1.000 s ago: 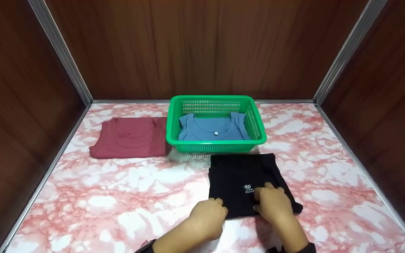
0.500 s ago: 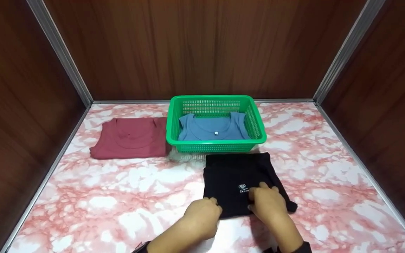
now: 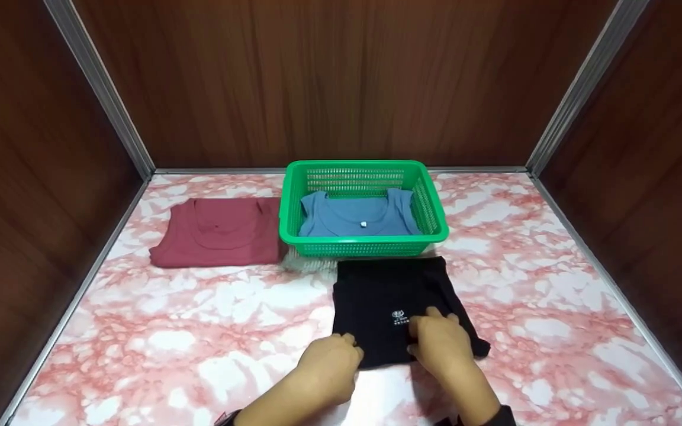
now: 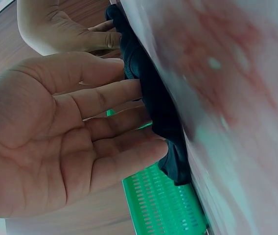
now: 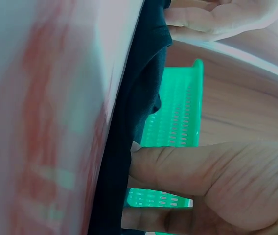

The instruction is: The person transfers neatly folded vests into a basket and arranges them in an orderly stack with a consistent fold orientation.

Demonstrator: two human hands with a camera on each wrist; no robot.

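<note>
A folded black shirt (image 3: 370,302) with a small white print lies on the table in front of the basket. At its near left corner, my left hand (image 3: 330,362) rests its fingertips on the cloth. In the left wrist view that hand's fingers (image 4: 122,159) reach out fairly straight to the dark fabric. My right hand (image 3: 443,343) presses on the shirt's near right part, just right of the print. Its thumb (image 5: 178,164) points straight at the cloth in the right wrist view.
Behind the shirt stands a green plastic basket (image 3: 364,240) holding a folded blue tank top (image 3: 353,216). To its left lies a folded maroon tank top (image 3: 225,236). Dark wood-grain panels (image 3: 341,83) enclose the marbled pink-and-white table (image 3: 199,331) at the back and sides.
Both hands and the black shirt under them have slid a little to the left across the table. The basket and the maroon tank top have stayed in place.
</note>
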